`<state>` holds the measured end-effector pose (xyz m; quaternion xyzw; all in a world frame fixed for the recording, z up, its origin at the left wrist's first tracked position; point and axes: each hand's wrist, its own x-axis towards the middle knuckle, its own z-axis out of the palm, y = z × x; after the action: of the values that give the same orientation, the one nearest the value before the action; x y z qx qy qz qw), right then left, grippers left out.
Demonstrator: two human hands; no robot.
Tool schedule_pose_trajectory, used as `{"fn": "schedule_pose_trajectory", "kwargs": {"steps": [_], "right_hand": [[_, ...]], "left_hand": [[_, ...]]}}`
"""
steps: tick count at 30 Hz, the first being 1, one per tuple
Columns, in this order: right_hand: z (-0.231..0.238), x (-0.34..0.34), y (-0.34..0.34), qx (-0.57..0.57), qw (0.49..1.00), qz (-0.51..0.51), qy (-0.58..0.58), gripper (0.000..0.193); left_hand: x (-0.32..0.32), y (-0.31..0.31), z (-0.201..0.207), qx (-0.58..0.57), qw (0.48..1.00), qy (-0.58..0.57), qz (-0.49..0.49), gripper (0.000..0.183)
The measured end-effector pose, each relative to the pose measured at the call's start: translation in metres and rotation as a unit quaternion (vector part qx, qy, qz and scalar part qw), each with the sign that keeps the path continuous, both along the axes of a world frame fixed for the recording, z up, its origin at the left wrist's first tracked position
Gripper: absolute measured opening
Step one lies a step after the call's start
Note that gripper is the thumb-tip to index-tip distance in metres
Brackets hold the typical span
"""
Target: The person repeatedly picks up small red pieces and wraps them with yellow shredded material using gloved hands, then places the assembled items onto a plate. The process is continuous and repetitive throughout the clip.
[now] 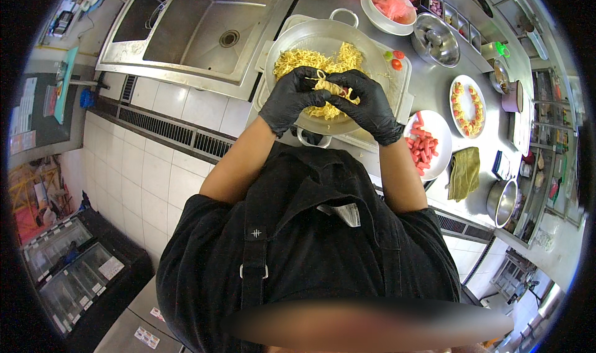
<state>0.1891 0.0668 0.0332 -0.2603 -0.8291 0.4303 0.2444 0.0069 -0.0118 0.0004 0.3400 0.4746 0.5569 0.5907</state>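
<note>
Both my hands wear black gloves and meet over a wide metal pan (pixel 292 35) of yellow noodles (pixel 295 60). My left hand (pixel 290 100) pinches a small bundle of noodles (pixel 335 89) from one side. On the other side my right hand (pixel 369 108) grips the same bundle, its fingers bent round it. A little reddish colour shows in the bundle; the fingers hide most of what is inside. Right of the pan, a white plate (pixel 442 133) holds cut red sausage pieces (pixel 422 149). Farther right, noodle-wrapped pieces (pixel 459 108) ring an oval white plate (pixel 468 87).
A tray (pixel 402 92) lies under the pan, with red tomato pieces (pixel 397 62) on it. Beyond stand a metal bowl (pixel 448 55) and a white bowl (pixel 371 12) with pink contents. A green cloth (pixel 464 174) and another metal bowl (pixel 501 203) lie right. A sink (pixel 192 43) is left.
</note>
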Motion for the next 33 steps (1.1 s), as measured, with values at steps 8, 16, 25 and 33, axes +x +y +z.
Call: {"fn": "schedule_pose_trajectory", "kwargs": {"steps": [8, 16, 25, 33], "right_hand": [[-0.006, 0.002, -0.003, 0.135, 0.991, -0.010, -0.004, 0.033], [0.005, 0.001, -0.002, 0.101, 0.995, 0.015, -0.016, 0.044], [-0.020, 0.004, -0.010, -0.224, 0.965, -0.110, 0.077, 0.048], [0.006, 0.012, -0.002, -0.078, 0.995, -0.055, 0.018, 0.020]], "left_hand": [[0.002, -0.003, 0.023, -0.014, 0.992, 0.119, -0.041, 0.030], [-0.006, 0.005, 0.024, -0.030, 0.989, 0.102, -0.106, 0.028], [0.001, 0.007, 0.008, -0.051, 0.997, -0.041, 0.039, 0.026], [-0.002, 0.003, 0.005, -0.031, 0.981, 0.194, 0.004, 0.025]]}}
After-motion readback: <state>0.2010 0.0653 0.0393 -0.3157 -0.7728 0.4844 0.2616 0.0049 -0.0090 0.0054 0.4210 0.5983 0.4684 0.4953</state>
